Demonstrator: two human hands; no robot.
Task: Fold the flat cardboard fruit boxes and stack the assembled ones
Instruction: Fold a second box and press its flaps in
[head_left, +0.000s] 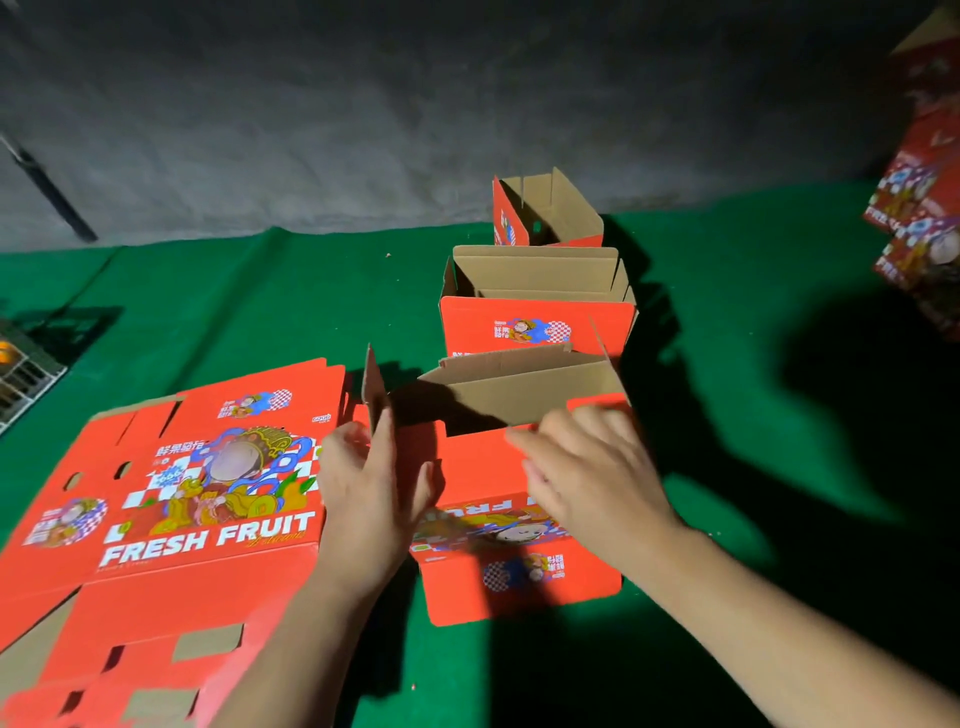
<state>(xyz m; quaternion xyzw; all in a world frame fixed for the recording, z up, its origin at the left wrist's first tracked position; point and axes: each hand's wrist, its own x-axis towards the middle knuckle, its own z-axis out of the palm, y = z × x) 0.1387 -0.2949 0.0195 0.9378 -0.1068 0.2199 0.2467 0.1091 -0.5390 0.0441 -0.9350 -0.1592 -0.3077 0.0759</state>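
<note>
A half-folded red fruit box (519, 582) lies on the green mat right in front of me, its brown inside flaps raised. My left hand (369, 493) grips the upright left side flap (375, 387). My right hand (587, 467) presses on the box's right wall, fingers curled over its red edge. A pile of flat red "FRESH FRUIT" boxes (171, 519) lies to the left. Behind the box stand two assembled open boxes in a row, a near one (537, 322) and a far one (545, 215).
A green mat (779, 467) covers the floor up to a grey concrete wall (363, 130). A stack of red assembled boxes (919, 208) rises at the right edge. A wire crate (21, 374) sits at the far left.
</note>
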